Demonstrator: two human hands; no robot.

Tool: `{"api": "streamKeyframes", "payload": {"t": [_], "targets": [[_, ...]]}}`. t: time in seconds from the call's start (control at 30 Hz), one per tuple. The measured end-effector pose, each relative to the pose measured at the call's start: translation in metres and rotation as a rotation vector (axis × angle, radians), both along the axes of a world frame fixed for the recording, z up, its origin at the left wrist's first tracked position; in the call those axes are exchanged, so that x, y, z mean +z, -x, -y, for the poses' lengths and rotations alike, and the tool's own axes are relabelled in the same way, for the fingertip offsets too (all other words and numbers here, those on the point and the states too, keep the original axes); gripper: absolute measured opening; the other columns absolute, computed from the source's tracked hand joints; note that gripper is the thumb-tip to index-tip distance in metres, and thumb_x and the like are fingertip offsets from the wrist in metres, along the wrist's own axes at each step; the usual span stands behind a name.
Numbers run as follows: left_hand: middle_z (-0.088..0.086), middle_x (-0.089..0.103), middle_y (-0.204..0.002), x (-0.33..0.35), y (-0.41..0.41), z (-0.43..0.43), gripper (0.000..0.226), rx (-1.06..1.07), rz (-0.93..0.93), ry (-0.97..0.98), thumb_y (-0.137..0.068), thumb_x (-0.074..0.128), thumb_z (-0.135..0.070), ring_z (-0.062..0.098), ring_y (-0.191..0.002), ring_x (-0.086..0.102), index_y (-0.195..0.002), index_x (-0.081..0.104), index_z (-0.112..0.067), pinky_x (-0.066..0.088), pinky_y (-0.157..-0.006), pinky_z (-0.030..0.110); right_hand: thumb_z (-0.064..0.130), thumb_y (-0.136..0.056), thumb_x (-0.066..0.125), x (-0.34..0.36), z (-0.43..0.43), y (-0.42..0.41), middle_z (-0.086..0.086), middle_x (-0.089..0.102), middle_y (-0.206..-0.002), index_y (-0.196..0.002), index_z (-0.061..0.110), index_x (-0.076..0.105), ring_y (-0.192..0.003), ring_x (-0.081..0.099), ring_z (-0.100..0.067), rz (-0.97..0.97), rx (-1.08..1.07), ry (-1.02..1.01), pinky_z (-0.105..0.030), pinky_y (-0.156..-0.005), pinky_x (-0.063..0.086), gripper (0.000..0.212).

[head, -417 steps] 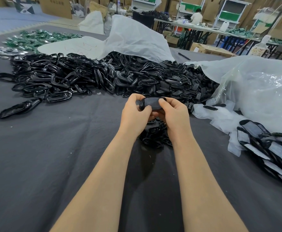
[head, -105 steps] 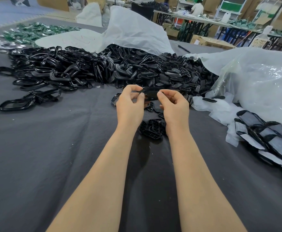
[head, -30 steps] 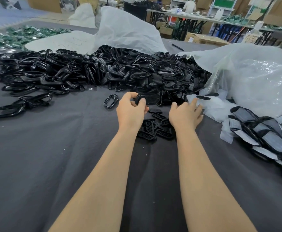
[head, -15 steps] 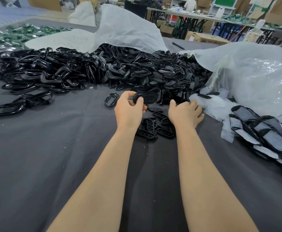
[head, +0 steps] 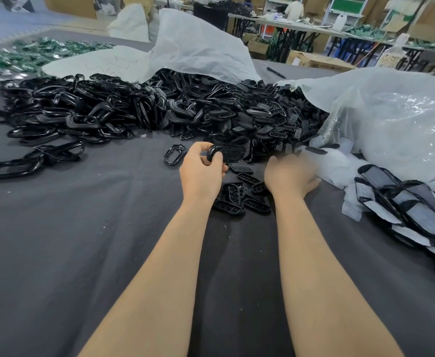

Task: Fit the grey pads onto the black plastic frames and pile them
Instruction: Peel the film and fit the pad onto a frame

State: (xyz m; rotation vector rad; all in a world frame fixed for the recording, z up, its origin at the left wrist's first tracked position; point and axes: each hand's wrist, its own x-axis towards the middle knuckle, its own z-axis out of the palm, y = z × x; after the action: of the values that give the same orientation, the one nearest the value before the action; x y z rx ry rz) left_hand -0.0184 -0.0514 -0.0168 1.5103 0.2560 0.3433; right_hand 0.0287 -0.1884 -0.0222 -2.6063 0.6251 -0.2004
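Hundreds of large black plastic frames (head: 77, 112) lie heaped across the far left of the dark grey table cloth (head: 56, 253), with a patch of green parts (head: 30, 54) behind them. A few loops have spilled toward the near side, the outermost one (head: 10, 167) lying flat on the cloth. Behind the heap a white sack (head: 201, 47) gapes open.

Near the middle, one small oval frame (head: 173, 155) lies alone, just left of the left hand (head: 201, 172). That hand is raised a little off the cloth, its thumb and curled fingers clamped round one end of a black slotted frame piece (head: 229, 153), which sticks out to the right in front of the heap of smaller slotted pieces (head: 262, 119).

Between the two wrists sits a small cluster of slotted black pieces (head: 239, 198), overlapping one another on the cloth.

The right hand (head: 289, 175) is low and palm down, just right of that cluster and close to some white backing scraps (head: 340, 166). It is smeared by motion (the fingertips most of all), so I cannot tell whether the fingers are loose or closed on anything.

Further right a crumpled clear plastic bag (head: 396, 119) bulges over the table. In front of it, at the right edge, a pile of grey pads (head: 417, 212) lies fanned out, each rimmed in black, with white sheets between them.
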Motion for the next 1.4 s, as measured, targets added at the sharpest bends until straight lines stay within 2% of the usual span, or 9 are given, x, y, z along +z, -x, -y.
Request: {"api": "streamKeyframes", "payload": {"t": [0.13, 0.27, 0.47, 0.6, 0.7, 0.8, 1.0, 1.27, 1.4], "targets": [[-0.008, 0.06, -0.062, 0.0, 0.0, 0.0, 0.027, 0.004, 0.001, -0.015, -0.095, 0.056, -0.011, 0.008, -0.064, 0.063, -0.084, 0.049, -0.035, 0.058, -0.08, 0.034, 0.043, -0.101, 0.032, 0.0, -0.002, 0.001, -0.005, 0.017, -0.159, -0.145, 0.006, 0.034, -0.148, 0.003, -0.027, -0.006, -0.006, 0.016, -0.055, -0.117, 0.002, 0.057], [-0.009, 0.06, -0.06, -0.001, -0.001, 0.0, 0.027, 0.002, -0.003, -0.03, -0.095, 0.056, -0.012, 0.007, -0.063, 0.063, -0.084, 0.049, -0.035, 0.058, -0.077, 0.033, 0.032, -0.1, 0.037, -0.001, -0.002, 0.004, -0.009, 0.037, -0.149, -0.138, 0.008, 0.044, -0.144, 0.018, -0.027, 0.067, -0.017, -0.007, -0.054, -0.117, 0.006, 0.046], [-0.008, 0.061, -0.063, -0.002, -0.002, 0.0, 0.024, 0.011, 0.001, -0.032, -0.095, 0.056, -0.012, 0.008, -0.065, 0.064, -0.085, 0.05, -0.033, 0.059, -0.075, 0.031, 0.006, -0.094, 0.04, 0.005, -0.008, 0.013, -0.006, 0.065, -0.1, -0.133, 0.021, 0.055, -0.101, 0.059, -0.027, 0.382, 0.247, -0.196, -0.046, -0.103, 0.039, 0.044], [-0.008, 0.061, -0.063, -0.003, -0.002, 0.001, 0.025, 0.009, 0.006, -0.028, -0.095, 0.056, -0.011, 0.006, -0.063, 0.063, -0.085, 0.05, -0.033, 0.059, -0.074, 0.03, 0.005, -0.093, 0.039, 0.004, -0.003, 0.012, -0.008, 0.054, -0.13, -0.136, 0.024, 0.052, -0.121, 0.049, -0.025, 0.377, 0.189, -0.139, -0.043, -0.105, 0.037, 0.048], [-0.009, 0.06, -0.06, -0.002, -0.003, 0.001, 0.026, 0.007, -0.001, -0.023, -0.095, 0.056, -0.011, 0.008, -0.062, 0.062, -0.084, 0.05, -0.033, 0.059, -0.075, 0.032, 0.017, -0.097, 0.04, 0.002, 0.004, 0.008, -0.011, 0.035, -0.149, -0.13, 0.015, 0.056, -0.139, 0.027, -0.029, 0.178, -0.002, -0.028, -0.048, -0.115, 0.021, 0.037], [-0.01, 0.06, -0.06, -0.002, -0.003, 0.001, 0.026, 0.008, -0.001, -0.024, -0.095, 0.057, -0.011, 0.008, -0.062, 0.062, -0.084, 0.05, -0.033, 0.059, -0.074, 0.032, 0.032, -0.1, 0.038, 0.0, 0.003, 0.005, -0.011, 0.022, -0.155, -0.137, 0.006, 0.046, -0.145, 0.01, -0.03, 0.025, -0.02, 0.025, -0.05, -0.118, 0.009, 0.046], [-0.009, 0.06, -0.061, -0.004, -0.004, 0.001, 0.026, 0.013, -0.006, -0.032, -0.095, 0.057, -0.011, 0.007, -0.063, 0.062, -0.084, 0.05, -0.034, 0.059, -0.074, 0.033, 0.048, -0.1, 0.029, -0.003, 0.002, 0.001, -0.011, 0.015, -0.158, -0.147, 0.0, 0.028, -0.147, 0.005, -0.029, -0.069, -0.008, 0.062, -0.052, -0.118, 0.003, 0.067], [-0.011, 0.059, -0.057, -0.003, -0.004, 0.002, 0.026, 0.018, -0.003, -0.029, -0.095, 0.057, -0.011, 0.006, -0.061, 0.062, -0.083, 0.05, -0.033, 0.058, -0.071, 0.031, 0.025, -0.101, 0.041, 0.005, 0.002, 0.006, -0.014, 0.045, -0.139, -0.134, 0.004, 0.044, -0.132, 0.036, -0.03, 0.351, -0.129, -0.131, -0.044, -0.11, 0.028, 0.039], [-0.009, 0.059, -0.062, -0.001, -0.003, 0.0, 0.024, 0.017, -0.011, -0.001, -0.095, 0.056, -0.01, 0.009, -0.065, 0.064, -0.086, 0.051, -0.032, 0.059, -0.073, 0.033, 0.004, -0.097, 0.041, 0.015, 0.0, 0.013, 0.0, 0.059, -0.097, -0.119, 0.005, 0.051, -0.089, 0.055, -0.015, 0.661, 0.005, -0.436, -0.024, -0.082, 0.042, 0.025]]}}
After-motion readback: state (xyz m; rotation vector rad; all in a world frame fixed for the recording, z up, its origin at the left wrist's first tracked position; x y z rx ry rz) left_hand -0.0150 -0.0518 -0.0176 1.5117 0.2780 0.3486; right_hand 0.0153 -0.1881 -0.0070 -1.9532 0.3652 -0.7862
